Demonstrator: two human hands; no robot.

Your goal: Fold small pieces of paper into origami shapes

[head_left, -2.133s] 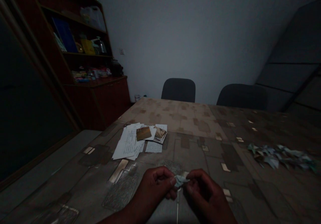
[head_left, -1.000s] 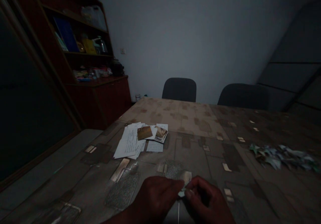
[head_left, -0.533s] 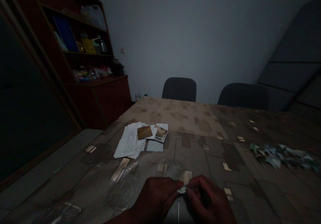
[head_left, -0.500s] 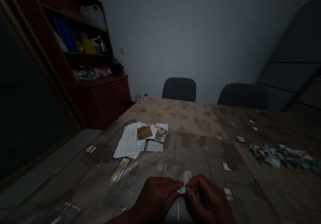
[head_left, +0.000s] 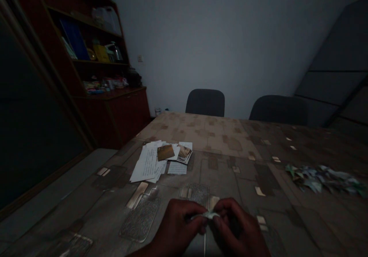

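A small pale piece of folded paper (head_left: 210, 214) is pinched between the fingertips of both hands, low in the middle of the view. My left hand (head_left: 182, 224) grips its left end between thumb and forefinger. On its other end, my right hand (head_left: 237, 224) is closed, with the fingers curled. Most of the paper is covered by the fingers. Further right on the table lies a row of crumpled or folded greenish-white papers (head_left: 324, 180), away from both hands.
Printed white sheets (head_left: 148, 163) and small picture cards (head_left: 166, 152) lie left of centre on the patterned tablecloth (head_left: 201, 130). Two dark chairs (head_left: 205, 102) stand behind the table. A red-brown cabinet (head_left: 126, 111) with filled shelves is at the left.
The fingers of my left hand have shifted, with the thumb now nearer the front. More of the pale paper shows between the fingertips, and it looks wider and slightly higher.
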